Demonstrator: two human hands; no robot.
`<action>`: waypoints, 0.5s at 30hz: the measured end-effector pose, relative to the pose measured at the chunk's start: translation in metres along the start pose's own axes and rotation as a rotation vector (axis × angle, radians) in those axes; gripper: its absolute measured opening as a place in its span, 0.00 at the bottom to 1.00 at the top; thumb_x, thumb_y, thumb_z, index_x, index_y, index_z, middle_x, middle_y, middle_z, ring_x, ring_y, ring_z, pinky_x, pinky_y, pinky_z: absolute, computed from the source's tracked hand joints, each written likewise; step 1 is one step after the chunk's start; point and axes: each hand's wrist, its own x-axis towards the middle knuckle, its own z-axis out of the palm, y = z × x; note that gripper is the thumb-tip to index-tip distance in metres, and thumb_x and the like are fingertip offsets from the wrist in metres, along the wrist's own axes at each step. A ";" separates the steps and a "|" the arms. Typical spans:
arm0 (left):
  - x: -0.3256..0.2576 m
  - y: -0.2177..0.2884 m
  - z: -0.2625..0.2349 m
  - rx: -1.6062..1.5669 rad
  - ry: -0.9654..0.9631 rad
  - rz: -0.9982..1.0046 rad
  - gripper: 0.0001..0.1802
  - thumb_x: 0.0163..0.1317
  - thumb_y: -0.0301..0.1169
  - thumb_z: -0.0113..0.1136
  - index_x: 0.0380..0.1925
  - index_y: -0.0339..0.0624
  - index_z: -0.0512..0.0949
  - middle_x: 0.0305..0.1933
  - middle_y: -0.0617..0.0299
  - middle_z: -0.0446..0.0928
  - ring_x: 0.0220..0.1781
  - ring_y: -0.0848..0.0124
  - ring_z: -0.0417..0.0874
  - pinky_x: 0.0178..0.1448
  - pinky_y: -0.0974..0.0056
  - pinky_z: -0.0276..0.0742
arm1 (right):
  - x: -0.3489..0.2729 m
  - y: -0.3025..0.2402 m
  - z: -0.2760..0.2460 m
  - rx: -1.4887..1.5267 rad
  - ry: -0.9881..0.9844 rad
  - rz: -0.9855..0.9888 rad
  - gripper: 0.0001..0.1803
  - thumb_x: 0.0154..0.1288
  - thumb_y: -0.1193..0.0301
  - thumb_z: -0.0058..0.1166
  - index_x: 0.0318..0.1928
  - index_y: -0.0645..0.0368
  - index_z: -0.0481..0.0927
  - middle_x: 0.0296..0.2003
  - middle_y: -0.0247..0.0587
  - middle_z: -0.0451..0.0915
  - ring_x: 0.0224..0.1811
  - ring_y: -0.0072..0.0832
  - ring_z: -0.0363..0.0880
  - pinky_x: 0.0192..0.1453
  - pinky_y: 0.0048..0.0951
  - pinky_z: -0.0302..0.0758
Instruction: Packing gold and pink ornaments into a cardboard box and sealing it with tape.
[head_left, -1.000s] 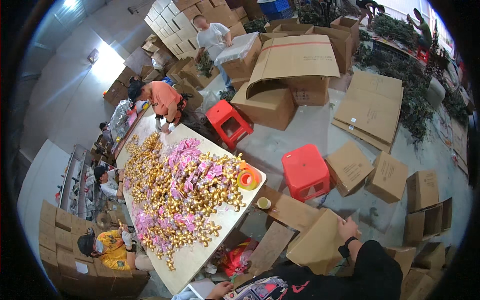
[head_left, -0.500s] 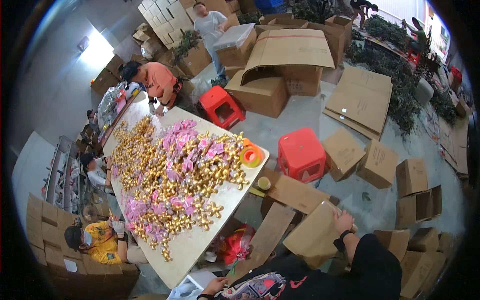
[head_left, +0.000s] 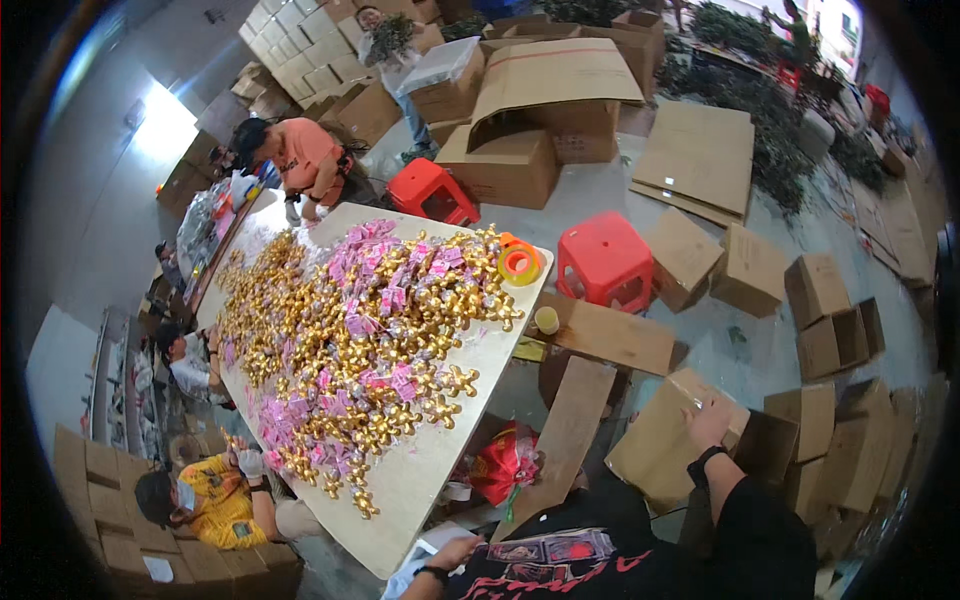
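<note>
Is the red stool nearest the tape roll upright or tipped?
Upright: the red stool stands with its seat facing up, above the floor.

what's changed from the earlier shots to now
The cardboard box under the right hand has shifted right, away from the end of the wooden plank. At the back, the co-worker in white has raised the greenery in front of them. The right hand stays on the box, the left hand near the table; the golden trinkets look unchanged.

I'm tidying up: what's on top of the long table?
On the table: a heap of gold trinkets and pink packets, plus tape rolls. Whatever lies beneath the heap is covered.
</note>
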 end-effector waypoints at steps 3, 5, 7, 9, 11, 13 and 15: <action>0.050 0.083 -0.007 -0.375 0.013 -0.200 0.25 0.70 0.46 0.49 0.57 0.38 0.74 0.55 0.51 0.77 0.55 0.60 0.79 0.59 0.57 0.74 | -0.034 0.023 0.002 -0.028 0.125 0.083 0.33 0.62 0.46 0.53 0.55 0.62 0.73 0.49 0.48 0.76 0.54 0.41 0.73 0.61 0.44 0.64; 0.062 0.145 -0.015 -0.326 -0.025 -0.057 0.23 0.70 0.45 0.50 0.57 0.41 0.73 0.54 0.54 0.78 0.53 0.62 0.81 0.59 0.57 0.76 | -0.057 0.035 0.005 -0.041 0.156 0.155 0.31 0.63 0.47 0.53 0.54 0.61 0.74 0.49 0.48 0.76 0.54 0.42 0.73 0.61 0.45 0.64; 0.073 0.191 -0.018 -0.316 -0.040 0.020 0.21 0.71 0.42 0.50 0.53 0.38 0.75 0.49 0.56 0.80 0.48 0.66 0.81 0.54 0.61 0.77 | -0.080 0.052 0.017 -0.059 0.177 0.262 0.29 0.63 0.48 0.53 0.53 0.60 0.75 0.50 0.47 0.76 0.54 0.42 0.72 0.61 0.45 0.64; 0.095 0.206 -0.031 -0.352 -0.058 0.063 0.19 0.71 0.39 0.50 0.54 0.38 0.74 0.49 0.54 0.80 0.48 0.64 0.82 0.54 0.60 0.78 | -0.102 0.078 0.044 -0.006 0.209 0.282 0.22 0.64 0.55 0.52 0.50 0.59 0.76 0.50 0.47 0.75 0.53 0.42 0.73 0.58 0.47 0.67; 0.104 0.210 -0.039 -0.379 -0.066 0.041 0.19 0.70 0.38 0.50 0.55 0.38 0.73 0.49 0.53 0.80 0.48 0.61 0.83 0.52 0.59 0.80 | -0.124 0.120 0.112 -0.341 0.025 0.081 0.16 0.64 0.63 0.50 0.48 0.57 0.79 0.46 0.47 0.77 0.49 0.43 0.75 0.52 0.47 0.71; 0.116 0.211 -0.045 -0.302 -0.072 -0.084 0.20 0.72 0.39 0.47 0.56 0.37 0.72 0.52 0.52 0.78 0.45 0.61 0.83 0.51 0.60 0.79 | -0.170 0.128 0.159 -0.007 -0.178 0.418 0.10 0.63 0.66 0.50 0.38 0.54 0.83 0.37 0.49 0.79 0.42 0.47 0.77 0.46 0.44 0.74; 0.101 0.191 -0.049 -0.228 -0.052 -0.115 0.22 0.70 0.42 0.47 0.58 0.40 0.70 0.53 0.51 0.77 0.51 0.59 0.80 0.56 0.55 0.77 | -0.242 0.133 0.218 0.085 -0.395 0.561 0.10 0.63 0.66 0.51 0.38 0.55 0.84 0.37 0.49 0.80 0.42 0.46 0.77 0.46 0.44 0.74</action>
